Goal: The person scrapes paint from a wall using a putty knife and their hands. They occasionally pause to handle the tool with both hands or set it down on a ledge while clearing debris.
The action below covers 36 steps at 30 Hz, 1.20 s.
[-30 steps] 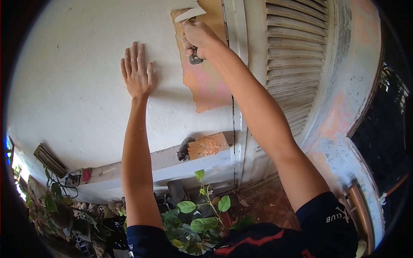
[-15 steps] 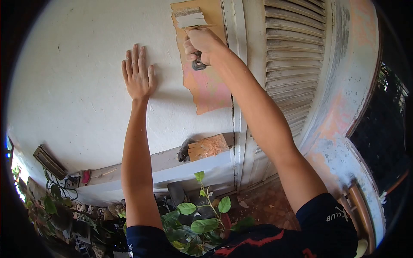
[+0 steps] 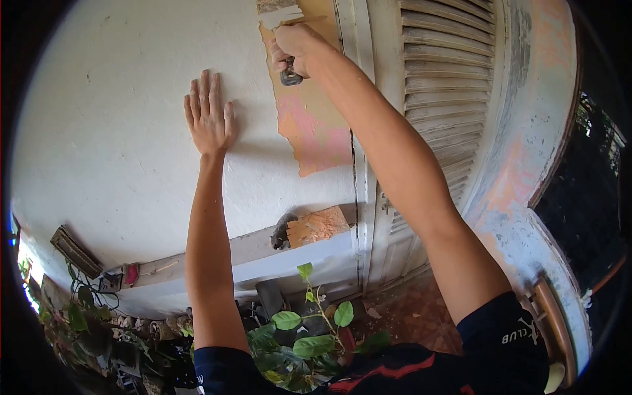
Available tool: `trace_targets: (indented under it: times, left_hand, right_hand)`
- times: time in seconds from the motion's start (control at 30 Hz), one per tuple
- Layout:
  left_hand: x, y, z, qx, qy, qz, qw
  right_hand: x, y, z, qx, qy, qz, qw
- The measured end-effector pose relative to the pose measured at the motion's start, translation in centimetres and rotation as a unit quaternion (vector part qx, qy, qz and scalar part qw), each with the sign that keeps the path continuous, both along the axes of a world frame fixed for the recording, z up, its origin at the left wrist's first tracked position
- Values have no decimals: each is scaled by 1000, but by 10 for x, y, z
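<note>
My left hand [image 3: 210,125] lies flat on the white painted wall [image 3: 131,151], its fingers spread upward. My right hand [image 3: 299,45] is wrapped round a scraper [image 3: 290,77], whose dark handle end sticks out below the fist. The blade is mostly hidden by a strip of lifted white paint [image 3: 282,16] at the top of a bare patch [image 3: 316,125]. This patch shows tan, orange and pink layers and has a ragged left edge.
Below, a ledge [image 3: 257,263] carries an orange-topped block [image 3: 319,227] beside a dark grey object [image 3: 282,230]. A louvred shutter [image 3: 447,66] stands right of the patch. A leafy plant [image 3: 313,345] rises near my body, and a brown-framed object [image 3: 76,250] leans at left.
My right hand and the scraper have moved up and slightly left along the bare patch, with the lifted paint strip higher too. My left hand stays on the wall.
</note>
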State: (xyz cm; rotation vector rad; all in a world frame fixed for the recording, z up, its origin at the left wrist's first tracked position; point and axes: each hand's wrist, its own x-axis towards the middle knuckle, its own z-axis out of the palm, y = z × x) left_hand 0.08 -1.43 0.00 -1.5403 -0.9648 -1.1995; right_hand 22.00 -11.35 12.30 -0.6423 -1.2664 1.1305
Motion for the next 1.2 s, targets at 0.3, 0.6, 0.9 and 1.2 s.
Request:
trace_targets:
  times: [0.3, 0.6, 0.9, 1.2]
  left_hand:
    - [-1, 0, 3, 9, -2, 5, 1000]
    - [0, -2, 0, 5, -3, 2, 1000]
    - [1, -1, -2, -5, -2, 13, 1000]
    - [1, 0, -3, -10, -4, 9, 1000]
  right_hand:
    - [-4, -2, 4, -2, 40, 22, 999]
    - [7, 11, 1, 1, 33, -3, 999]
    - [12, 5, -18, -13, 7, 15, 1000]
    - [17, 8, 1, 38, 3, -18, 999]
